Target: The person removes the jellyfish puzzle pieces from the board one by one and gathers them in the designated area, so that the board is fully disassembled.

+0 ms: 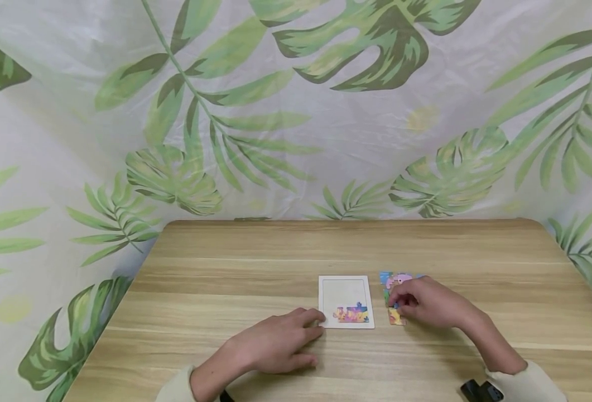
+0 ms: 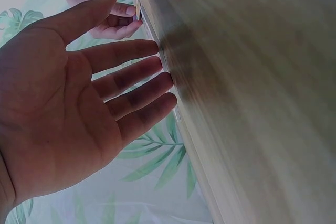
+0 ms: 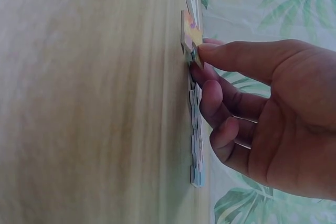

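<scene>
A white puzzle tray (image 1: 343, 293) lies on the table, with a few joined colourful pieces (image 1: 352, 314) along its lower right. My left hand (image 1: 283, 340) rests beside the tray, fingers extended, fingertips at its left edge. In the left wrist view the left palm (image 2: 58, 103) shows nothing held. My right hand (image 1: 428, 301) pinches a yellow puzzle piece (image 3: 190, 35) between thumb and forefinger, just right of the tray. Under and behind that hand lie more puzzle pieces (image 1: 390, 279), partly hidden by it; in the right wrist view they form a low row (image 3: 196, 145).
The wooden table (image 1: 225, 268) reaches back to a leaf-patterned cloth (image 1: 285, 167) hanging behind it. A small black device (image 1: 481, 391) sits at the right wrist, near the sleeve (image 1: 524, 385).
</scene>
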`<state>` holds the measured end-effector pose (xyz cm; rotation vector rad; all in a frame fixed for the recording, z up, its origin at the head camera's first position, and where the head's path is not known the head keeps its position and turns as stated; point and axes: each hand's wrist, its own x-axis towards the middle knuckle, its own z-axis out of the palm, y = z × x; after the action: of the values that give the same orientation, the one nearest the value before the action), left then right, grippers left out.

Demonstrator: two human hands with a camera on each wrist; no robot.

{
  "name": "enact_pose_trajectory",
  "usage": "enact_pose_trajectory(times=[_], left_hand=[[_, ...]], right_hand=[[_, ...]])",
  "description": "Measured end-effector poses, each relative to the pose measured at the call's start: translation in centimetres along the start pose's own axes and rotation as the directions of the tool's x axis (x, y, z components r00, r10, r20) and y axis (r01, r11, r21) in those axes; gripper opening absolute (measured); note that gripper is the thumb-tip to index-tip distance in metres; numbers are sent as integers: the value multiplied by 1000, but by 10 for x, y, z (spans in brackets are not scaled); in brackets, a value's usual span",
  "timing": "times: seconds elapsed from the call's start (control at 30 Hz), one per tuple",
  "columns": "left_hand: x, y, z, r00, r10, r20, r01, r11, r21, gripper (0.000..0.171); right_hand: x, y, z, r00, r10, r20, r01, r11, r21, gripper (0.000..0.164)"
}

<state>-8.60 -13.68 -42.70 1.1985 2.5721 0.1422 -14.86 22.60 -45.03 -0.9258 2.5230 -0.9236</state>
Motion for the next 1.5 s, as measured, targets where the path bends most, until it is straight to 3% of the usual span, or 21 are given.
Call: enact_pose_trajectory(times=[0.7,1.5], left_hand=[[1,-2,-1,1000,16,-11,-16,1000,14,53],[0,-1,0,1000,14,-8,-14,1000,15,51]], right_hand=[[2,-3,-2,999,3,-45,-5,998,-61,17],[2,-9,-1,999,38,-35,-40,997,-65,12]])
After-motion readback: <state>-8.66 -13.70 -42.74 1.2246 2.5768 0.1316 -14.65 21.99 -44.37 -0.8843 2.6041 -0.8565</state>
